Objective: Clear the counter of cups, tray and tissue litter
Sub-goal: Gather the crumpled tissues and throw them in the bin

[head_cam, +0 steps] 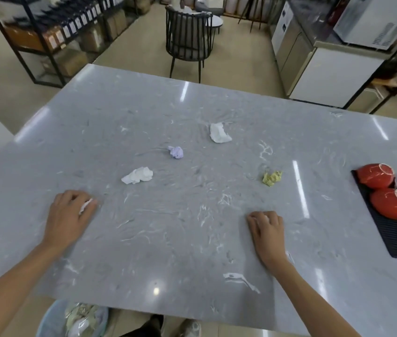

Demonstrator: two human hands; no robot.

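Down at the near left, just under the table's near edge, the bin (pixel 71 319) waits on the floor, already lined with crumpled scraps. Left hand (pixel 70 215) lies knuckles-up near the near-left part of the table (pixel 168 239), fingers curled over a white tissue wad (pixel 86 205) that peeks out by the fingertips. That one looks gathered, so the tidy move, I reckon, is to sweep it back over the near edge and let it fall straight into the bin.

Moving right: another white tissue (pixel 138 175) sits loose just beyond that hand, a lilac ball (pixel 176 152) farther in towards the middle, and a flatter white tissue (pixel 219 133) past it towards the far edge. Best taken nearest first, pinching each from above so nothing skids on this glossy top.

Right hand (pixel 266 227) now, fingers curled and pressed down near the near edge; whether it covers a scrap I cannot tell. The yellow wad (pixel 272 178) lies beyond it, well apart, the obvious pick for this side.

At the right edge, the black tray (pixel 384 237) carries the red cups (pixel 376 176), upturned, with something white beside them. Lift that level, with two free hands.
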